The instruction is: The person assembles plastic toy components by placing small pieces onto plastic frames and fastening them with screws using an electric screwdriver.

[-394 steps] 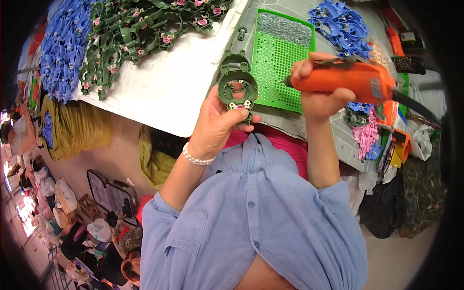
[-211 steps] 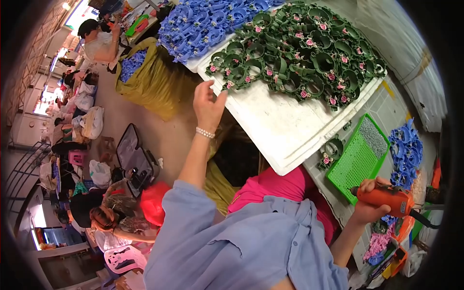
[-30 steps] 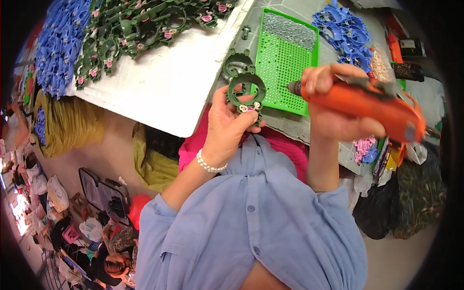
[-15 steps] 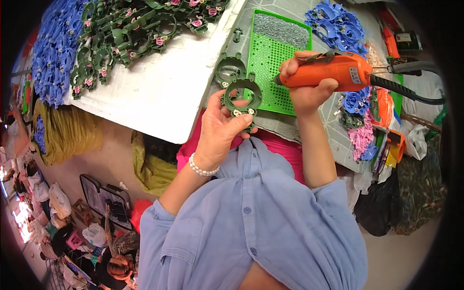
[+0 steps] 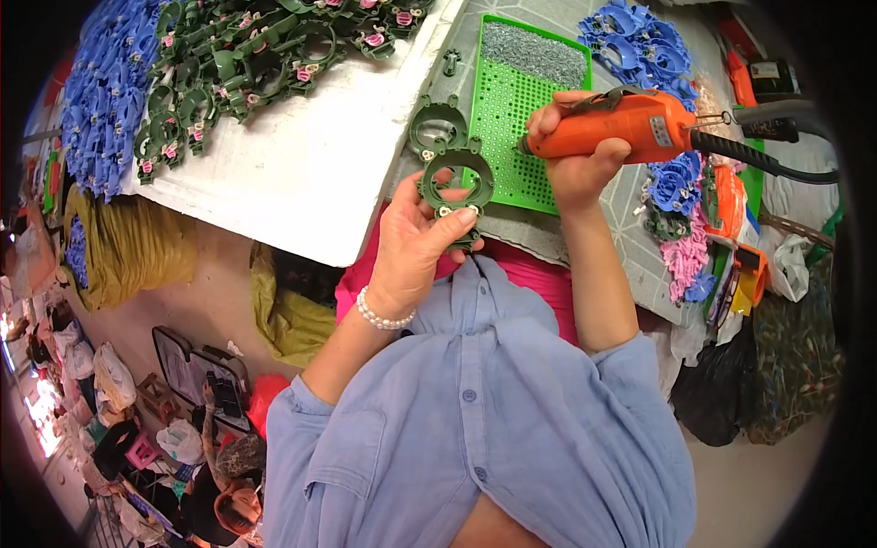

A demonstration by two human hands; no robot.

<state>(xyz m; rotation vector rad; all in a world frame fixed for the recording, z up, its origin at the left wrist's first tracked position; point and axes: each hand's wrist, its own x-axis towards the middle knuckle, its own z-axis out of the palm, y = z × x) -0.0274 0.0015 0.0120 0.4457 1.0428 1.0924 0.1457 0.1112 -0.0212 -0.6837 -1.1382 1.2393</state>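
My left hand [image 5: 408, 239] grips a dark green plastic ring-shaped part [image 5: 459, 153], thumb on top near small pale pieces on its lower edge. My right hand [image 5: 580, 178] is wrapped around an orange electric screwdriver [image 5: 621, 130], its tip pointing left, over the green perforated tray [image 5: 507, 146] and to the right of the ring part. Small silvery screws [image 5: 534, 53] lie heaped in the tray's far end. Another green ring part [image 5: 442, 106] lies on the table just beyond the held one, partly overlapped by it.
Green parts with pink pieces [image 5: 247, 82] and a heap of blue parts [image 5: 110, 100] cover the white board's [image 5: 311, 173] far left. More blue parts [image 5: 639, 46] sit right of the tray. A black cable [image 5: 758, 157] trails right. A person [image 5: 233, 498] is at lower left.
The screwdriver and my right hand have shifted very slightly left and up. My left hand keeps the ring part almost in the same place. The person at lower left has moved.
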